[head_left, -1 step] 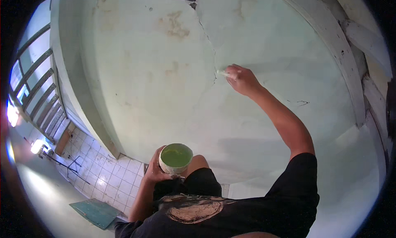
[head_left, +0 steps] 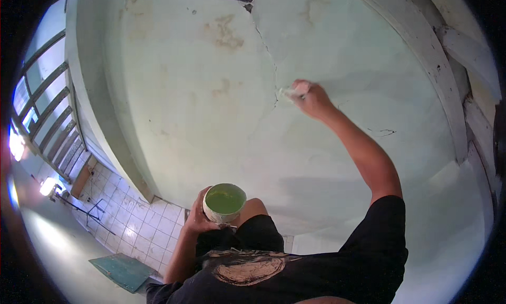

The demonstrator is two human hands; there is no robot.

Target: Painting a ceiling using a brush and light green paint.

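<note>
My left hand (head_left: 196, 215) is closed round a pale, paint-smeared pot (head_left: 220, 217), held upright before my body. Green paint (head_left: 224, 199) shows inside it. My right hand (head_left: 314, 100) is raised to the pale green wall (head_left: 211, 130), closed on a paintbrush (head_left: 287, 95) with a pale, paint-covered tip. That tip sits just right of a dark crack (head_left: 275, 75), near the crack's lower end; whether it touches the wall I cannot tell. The fingers are slightly smeared by motion, and they hide most of the handle.
Brownish stains (head_left: 227, 34) mark the wall, and a smaller crack (head_left: 387, 131) lies to the right. On the left are a barred window frame (head_left: 50, 88) and a lit lamp (head_left: 48, 186) on a stand. A green board (head_left: 121, 272) rests near the tiled floor (head_left: 142, 227).
My right hand has turned slightly and shifted a little with the paintbrush, near the same spot by the crack. My left hand and the pot have stayed put.
</note>
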